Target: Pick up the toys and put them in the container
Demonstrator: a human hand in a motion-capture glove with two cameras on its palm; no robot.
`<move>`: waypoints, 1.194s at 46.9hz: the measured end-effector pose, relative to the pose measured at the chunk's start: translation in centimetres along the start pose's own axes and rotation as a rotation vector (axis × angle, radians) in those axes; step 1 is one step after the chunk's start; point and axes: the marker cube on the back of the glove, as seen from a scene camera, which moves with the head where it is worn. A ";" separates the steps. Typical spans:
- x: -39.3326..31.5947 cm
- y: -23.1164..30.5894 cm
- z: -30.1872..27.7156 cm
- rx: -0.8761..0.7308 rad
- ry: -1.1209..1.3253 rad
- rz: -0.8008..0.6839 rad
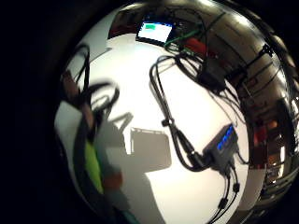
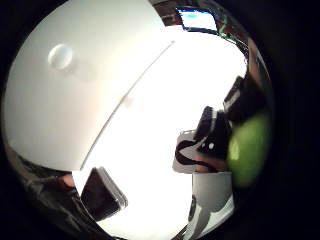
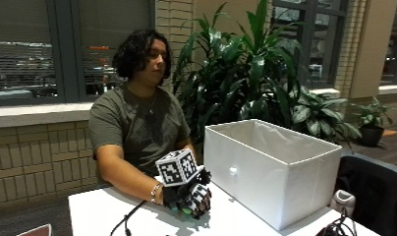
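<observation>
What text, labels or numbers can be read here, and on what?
None readable.
White container: no label shows.
Lit screen at the table's far edge: too blurred to read.
Green toy in the right hand: no marking visible.

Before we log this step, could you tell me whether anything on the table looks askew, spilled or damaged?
Nothing stands out. The white container stands upright on the table, and the gloved right hand grips a green toy beside it.

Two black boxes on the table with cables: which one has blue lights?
The hub farther from the lit screen, with a row of blue lights; the black box near the screen shows none.
</observation>
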 end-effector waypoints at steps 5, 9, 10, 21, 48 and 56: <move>-0.9 -1.4 -4.9 0.092 -0.011 -0.034; -2.7 -3.1 -10.0 0.173 -0.034 -0.062; -3.1 -3.8 -11.4 0.198 -0.028 -0.072; -14.3 -11.4 -25.5 0.311 -0.196 -0.316; -27.9 -22.4 -26.7 0.150 -0.228 -0.297; -26.4 -22.6 -27.4 0.174 -0.165 -0.343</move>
